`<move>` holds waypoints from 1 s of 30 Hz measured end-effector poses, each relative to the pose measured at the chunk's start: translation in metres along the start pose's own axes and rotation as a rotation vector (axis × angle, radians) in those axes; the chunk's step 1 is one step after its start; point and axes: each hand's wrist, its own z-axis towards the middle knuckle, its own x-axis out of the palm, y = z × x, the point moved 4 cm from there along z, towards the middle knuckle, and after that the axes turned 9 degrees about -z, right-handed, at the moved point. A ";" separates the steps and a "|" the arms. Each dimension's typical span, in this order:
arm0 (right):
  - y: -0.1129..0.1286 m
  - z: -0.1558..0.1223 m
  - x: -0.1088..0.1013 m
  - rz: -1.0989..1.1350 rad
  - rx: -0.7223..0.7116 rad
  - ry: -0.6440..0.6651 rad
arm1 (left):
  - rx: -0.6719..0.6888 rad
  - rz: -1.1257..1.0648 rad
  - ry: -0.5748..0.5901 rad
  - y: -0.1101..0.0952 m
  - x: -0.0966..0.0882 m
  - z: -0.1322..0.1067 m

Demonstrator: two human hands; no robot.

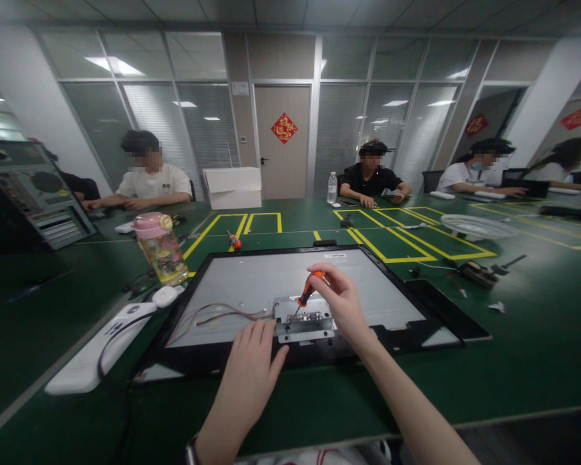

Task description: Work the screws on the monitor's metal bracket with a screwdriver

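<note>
"While the right hand is clamped on a screwdriver, what about the left hand?"

"It lies flat, gripping nothing, just beside the metal bracket that the screwdriver points down at."

"And beneath?"

"A black-edged panel, flat on the green tabletop."

"What surrounds it?"

"A pink-lidded bottle to its left, yellow outlines beyond, a white box farther back."

"And the room?"

"People sit along the far side; behind them stand glass partitions and a wooden door bearing a red diamond sign."
</note>
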 end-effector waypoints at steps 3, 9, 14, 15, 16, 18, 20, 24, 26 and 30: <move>0.001 -0.001 0.001 -0.003 -0.004 0.009 | 0.003 0.003 -0.014 0.000 0.000 0.000; -0.007 -0.002 0.001 0.063 0.020 0.086 | -0.005 -0.007 0.002 0.000 -0.001 0.000; -0.010 -0.003 0.001 0.121 0.054 0.126 | -0.003 -0.003 -0.003 0.000 -0.001 -0.001; -0.009 -0.003 0.002 0.130 0.057 0.136 | -0.002 0.002 -0.008 0.000 -0.001 -0.001; -0.008 -0.003 0.003 0.136 0.059 0.146 | -0.002 0.007 -0.012 -0.001 -0.001 -0.001; -0.006 -0.002 0.004 0.148 0.058 0.161 | -0.003 0.015 -0.014 -0.001 -0.001 -0.001; -0.005 -0.002 0.004 0.140 0.053 0.165 | -0.005 0.016 -0.006 -0.001 -0.001 -0.001; -0.006 -0.002 0.003 0.093 0.061 0.131 | -0.015 0.010 0.014 -0.001 -0.001 0.000; -0.007 -0.001 0.003 0.090 0.066 0.096 | -0.019 0.004 0.021 -0.001 -0.002 0.000; -0.006 -0.001 0.002 0.109 0.042 0.051 | -0.020 -0.011 0.034 -0.002 -0.002 0.000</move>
